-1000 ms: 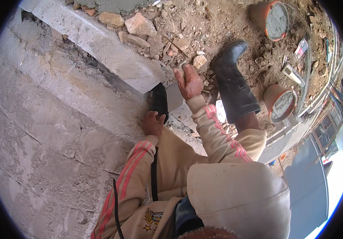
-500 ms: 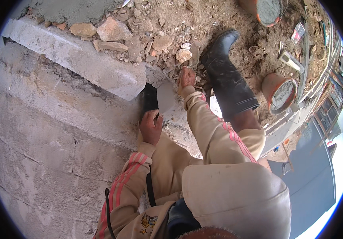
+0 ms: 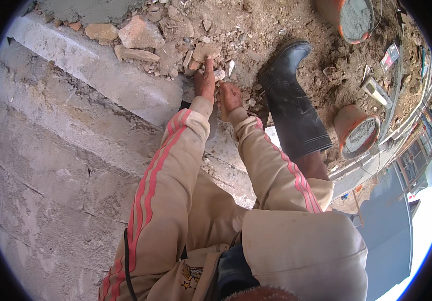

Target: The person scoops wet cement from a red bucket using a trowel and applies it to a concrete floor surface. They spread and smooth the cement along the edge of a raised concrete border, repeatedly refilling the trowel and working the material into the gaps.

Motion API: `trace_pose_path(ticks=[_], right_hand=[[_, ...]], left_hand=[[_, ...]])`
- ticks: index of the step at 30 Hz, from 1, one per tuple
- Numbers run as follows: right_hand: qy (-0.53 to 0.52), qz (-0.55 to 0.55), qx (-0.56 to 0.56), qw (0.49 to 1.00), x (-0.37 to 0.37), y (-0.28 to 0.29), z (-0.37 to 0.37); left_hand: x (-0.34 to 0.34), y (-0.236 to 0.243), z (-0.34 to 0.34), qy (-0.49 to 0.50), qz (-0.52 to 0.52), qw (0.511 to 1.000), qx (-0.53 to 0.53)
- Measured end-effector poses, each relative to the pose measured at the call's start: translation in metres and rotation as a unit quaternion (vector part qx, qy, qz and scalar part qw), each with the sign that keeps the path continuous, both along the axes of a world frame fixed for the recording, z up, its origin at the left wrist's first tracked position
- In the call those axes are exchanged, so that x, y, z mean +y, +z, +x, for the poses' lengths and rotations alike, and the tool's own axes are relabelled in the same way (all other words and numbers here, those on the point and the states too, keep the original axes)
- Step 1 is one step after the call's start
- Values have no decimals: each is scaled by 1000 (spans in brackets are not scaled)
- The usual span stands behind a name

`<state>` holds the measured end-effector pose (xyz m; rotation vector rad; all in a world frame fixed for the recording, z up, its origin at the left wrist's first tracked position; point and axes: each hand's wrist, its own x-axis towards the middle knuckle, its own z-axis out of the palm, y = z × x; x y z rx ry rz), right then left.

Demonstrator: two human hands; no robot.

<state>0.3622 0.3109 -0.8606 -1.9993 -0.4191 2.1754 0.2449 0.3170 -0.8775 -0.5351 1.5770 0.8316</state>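
Observation:
My left hand [image 3: 205, 84] reaches into the rubble past the end of a concrete beam. One of its fingers points forward, and against its thumb side sits a small whitish stone [image 3: 219, 74], apparently gripped. Close by on the right, my right hand [image 3: 231, 96] is closed, its fingers curled; what they hold, if anything, is hidden. A brownish stone [image 3: 206, 50] lies just beyond the left fingertips. Under my left cuff, a grey flat piece [image 3: 213, 123] shows only in part.
The concrete beam [image 3: 100, 70] and a rough block wall [image 3: 50, 190] run along the left. Larger stones [image 3: 141, 32] lie beyond the beam. My black boot [image 3: 293, 100] stands on dirt. Two mortar buckets [image 3: 357, 131] [image 3: 344, 20] and a pale-handled tool [image 3: 376, 92] are at right.
My left hand has gone forward from the gap at the beam's end to the stones beside my right hand. The whitish stone has shifted left. My right hand has stayed nearly in place.

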Motion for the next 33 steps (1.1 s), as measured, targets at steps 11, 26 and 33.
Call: trace_pose_path(ticks=[11,26,33], right_hand=[[83,64,44,994,20,32,6],[190,126,72,971,30,176,-16],[189,222,82,953,35,236,-2]], left_hand=[[6,-16,4,188,-23,982,-9],[-11,159,-53,197,179,961,-74],[10,216,-56,126,222,962,-95]])
